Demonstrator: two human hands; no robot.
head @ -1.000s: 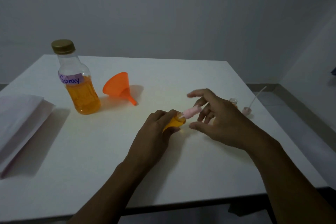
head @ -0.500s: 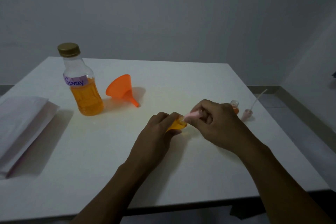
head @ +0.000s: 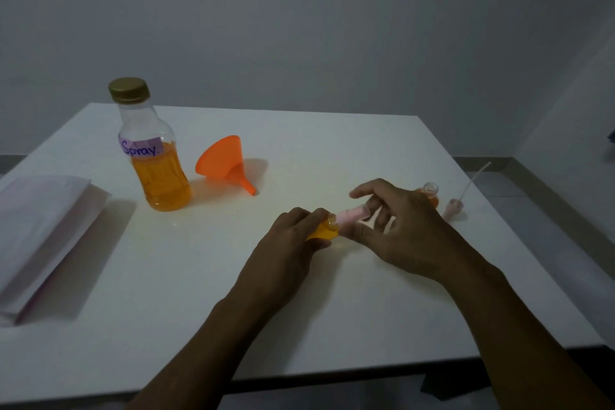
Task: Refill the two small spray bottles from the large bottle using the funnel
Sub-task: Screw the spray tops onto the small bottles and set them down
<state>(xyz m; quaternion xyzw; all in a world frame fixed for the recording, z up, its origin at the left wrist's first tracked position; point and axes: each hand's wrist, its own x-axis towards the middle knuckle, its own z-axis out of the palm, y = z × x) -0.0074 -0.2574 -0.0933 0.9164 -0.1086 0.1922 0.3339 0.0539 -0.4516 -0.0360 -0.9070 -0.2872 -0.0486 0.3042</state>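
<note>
My left hand (head: 293, 240) grips a small spray bottle (head: 324, 230) of orange liquid, tilted to the right just above the white table (head: 332, 309). My right hand (head: 396, 226) pinches its pink spray cap (head: 352, 215) between thumb and fingers. A second small bottle (head: 429, 193), uncapped and holding orange liquid, stands behind my right hand. Its pink spray head with a white tube (head: 461, 200) lies beside it on the right. The large bottle (head: 153, 150), gold-capped and labelled "Spray", stands at the back left. An orange funnel (head: 223, 161) lies on its side next to it.
A folded stack of white paper (head: 40, 236) lies at the table's left edge. The table's right edge runs close past the loose spray head, with grey floor beyond. A plain wall stands behind the table.
My right hand closed round the pink cap half a second ago; now its fingers have loosened, with the forefinger lifted, while still pinching the cap. The left hand keeps hold of the bottle.
</note>
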